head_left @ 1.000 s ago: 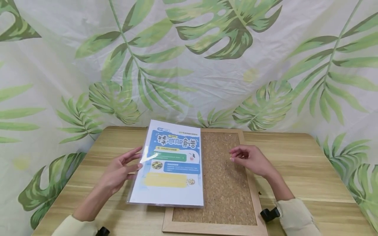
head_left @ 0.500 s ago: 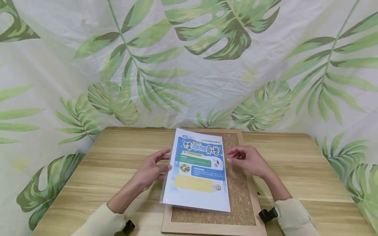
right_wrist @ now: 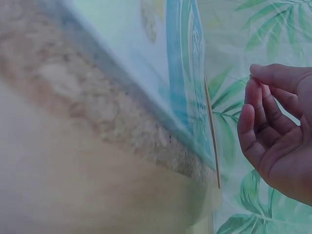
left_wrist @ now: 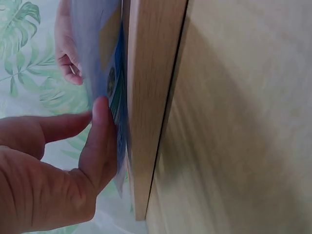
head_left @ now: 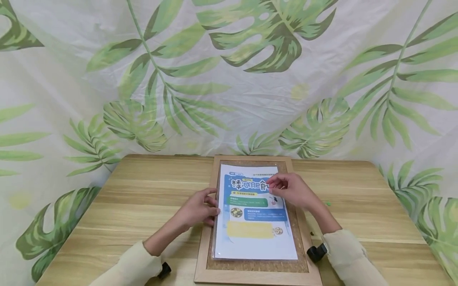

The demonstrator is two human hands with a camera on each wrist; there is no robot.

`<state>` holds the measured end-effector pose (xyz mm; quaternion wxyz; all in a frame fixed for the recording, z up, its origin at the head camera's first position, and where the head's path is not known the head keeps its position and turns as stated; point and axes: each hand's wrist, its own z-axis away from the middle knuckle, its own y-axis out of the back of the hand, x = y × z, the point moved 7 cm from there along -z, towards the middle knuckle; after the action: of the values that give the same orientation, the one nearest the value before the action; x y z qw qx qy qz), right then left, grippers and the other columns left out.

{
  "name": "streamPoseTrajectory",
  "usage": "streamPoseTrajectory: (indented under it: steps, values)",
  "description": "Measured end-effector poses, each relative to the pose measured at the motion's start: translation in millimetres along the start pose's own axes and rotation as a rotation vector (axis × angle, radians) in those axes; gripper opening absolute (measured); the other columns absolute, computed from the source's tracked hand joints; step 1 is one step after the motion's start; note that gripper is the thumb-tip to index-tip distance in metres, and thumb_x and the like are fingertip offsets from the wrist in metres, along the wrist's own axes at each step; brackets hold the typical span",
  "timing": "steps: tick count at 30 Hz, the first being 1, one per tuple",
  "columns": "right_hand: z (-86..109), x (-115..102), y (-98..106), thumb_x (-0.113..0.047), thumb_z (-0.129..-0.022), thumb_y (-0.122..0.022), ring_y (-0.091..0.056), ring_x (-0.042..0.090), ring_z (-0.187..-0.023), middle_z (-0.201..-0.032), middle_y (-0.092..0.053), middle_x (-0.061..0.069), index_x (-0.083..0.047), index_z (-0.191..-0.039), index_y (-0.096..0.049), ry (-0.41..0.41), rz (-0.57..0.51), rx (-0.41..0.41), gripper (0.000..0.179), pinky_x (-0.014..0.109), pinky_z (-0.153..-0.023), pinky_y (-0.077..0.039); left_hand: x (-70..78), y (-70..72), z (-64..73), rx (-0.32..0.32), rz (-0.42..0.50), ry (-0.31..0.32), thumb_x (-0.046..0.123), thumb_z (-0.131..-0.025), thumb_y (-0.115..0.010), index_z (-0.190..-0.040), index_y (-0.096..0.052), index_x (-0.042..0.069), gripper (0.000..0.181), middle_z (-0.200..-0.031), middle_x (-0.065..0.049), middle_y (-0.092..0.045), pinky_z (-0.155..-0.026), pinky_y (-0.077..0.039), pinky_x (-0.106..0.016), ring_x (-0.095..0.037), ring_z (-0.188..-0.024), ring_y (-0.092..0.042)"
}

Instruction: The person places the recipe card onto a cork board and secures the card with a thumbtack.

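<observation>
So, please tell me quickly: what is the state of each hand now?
Left hand: closed, holding the printed sheet by its left edge.
Right hand: closed in a pinch; whether it holds something tiny cannot be told.

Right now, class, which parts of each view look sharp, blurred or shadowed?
Head view: even light, the laminated weight-loss poster fairly clear in its headline, its fine print too small to read; left wrist view: a broad, soft shadow across the wood-grain tabletop; right wrist view: bluish cast, the near part of the framed corkboard badly blurred, the right hand clearer.
</observation>
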<state>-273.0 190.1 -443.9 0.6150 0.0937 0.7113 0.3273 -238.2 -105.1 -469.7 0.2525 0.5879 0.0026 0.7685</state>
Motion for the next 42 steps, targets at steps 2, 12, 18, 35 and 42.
streamPoseTrajectory:
  steps: [2, 12, 18, 35, 42]
  values:
    - [-3.5, -2, -1, -0.013, -0.1, -0.076, -0.064, 0.02, -0.09, -0.102, -0.074, 0.006, -0.003, -0.12, -0.077, -0.006, 0.011, 0.005, 0.023, 0.024, -0.076, -0.055, 1.3, -2.9, -1.9, -0.018, -0.038, 0.0, -0.008, -0.096, -0.072, -0.164, -0.038, 0.002, 0.076, -0.108, -0.016, -0.069, -0.063, -0.068, -0.039, -0.02, -0.074, -0.071]
    - [-19.1, -5, -10, -0.008, -0.099, -0.075, -0.062, 0.02, -0.088, -0.099, -0.074, 0.004, -0.003, -0.121, -0.077, 0.003, 0.024, 0.0, 0.023, 0.021, -0.074, -0.054, 5.6, -6.3, -13.0, -0.066, -0.143, -0.005, -0.011, -0.092, -0.075, -0.166, -0.035, 0.003, 0.085, -0.101, -0.015, -0.068, -0.062, -0.067, -0.037, -0.02, -0.071, -0.071]
    - [-24.6, -5, -15, -0.008, -0.099, -0.075, -0.062, 0.02, -0.087, -0.098, -0.073, 0.004, -0.002, -0.122, -0.077, 0.006, 0.013, -0.001, 0.024, 0.021, -0.074, -0.053, 3.2, -6.3, -15.9, -0.071, -0.133, -0.018, -0.012, -0.092, -0.074, -0.166, -0.034, 0.002, 0.086, -0.099, -0.015, -0.068, -0.062, -0.067, -0.036, -0.02, -0.07, -0.069]
    - [-47.9, 0, -33, -0.008, -0.098, -0.077, -0.063, 0.018, -0.085, -0.097, -0.074, 0.007, -0.003, -0.119, -0.078, -0.01, -0.022, 0.007, 0.021, 0.021, -0.076, -0.052, 4.7, -5.9, -15.0, -0.028, -0.192, -0.031, -0.011, -0.092, -0.074, -0.165, -0.037, 0.001, 0.082, -0.094, -0.014, -0.065, -0.06, -0.066, -0.034, -0.021, -0.067, -0.068]
    - [-51.0, 1, -34, -0.008, -0.098, -0.076, -0.065, 0.017, -0.086, -0.098, -0.075, 0.007, -0.004, -0.118, -0.078, -0.014, -0.018, 0.012, 0.021, 0.021, -0.077, -0.055, 7.7, -11.2, -14.5, -0.02, -0.224, -0.039, -0.01, -0.092, -0.075, -0.165, -0.038, -0.001, 0.082, -0.093, -0.013, -0.064, -0.059, -0.065, -0.033, -0.02, -0.067, -0.068]
